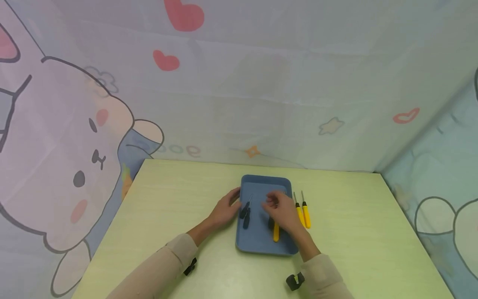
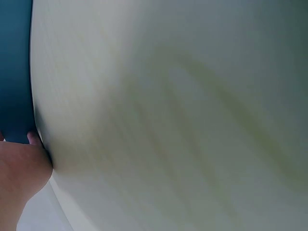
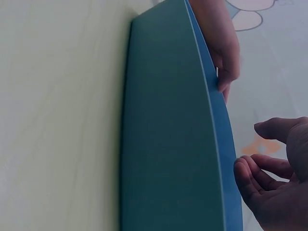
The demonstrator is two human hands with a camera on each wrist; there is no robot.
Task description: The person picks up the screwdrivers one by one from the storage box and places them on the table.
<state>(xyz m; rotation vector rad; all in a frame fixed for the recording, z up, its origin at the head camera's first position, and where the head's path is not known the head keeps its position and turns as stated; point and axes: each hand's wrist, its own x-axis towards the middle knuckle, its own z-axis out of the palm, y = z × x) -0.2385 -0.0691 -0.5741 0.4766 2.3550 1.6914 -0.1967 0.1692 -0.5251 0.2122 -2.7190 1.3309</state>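
A blue tray [image 1: 257,243] lies on the table. My left hand [image 1: 224,207] holds its left rim, with the thumb at the edge and the fingers along the outer side. Over the right half of the tray hovers my right hand [image 1: 284,211], fingers loosely bent; the right wrist view shows its thumb [image 3: 276,127] apart from the fingers and nothing between them. Small black-handled screwdrivers [image 1: 247,219] lie at the tray's left side. Partly hidden under my right hand are a yellow-handled screwdriver [image 1: 276,233] and a dark handle [image 1: 271,223].
Two yellow-handled screwdrivers [image 1: 306,215] lie side by side on the pale table [image 1: 358,232], just right of the tray. Behind the table hangs a printed cloth [image 1: 261,104] with hearts and cartoon animals. Each sleeve has a black wrist device [image 1: 295,281] near it.
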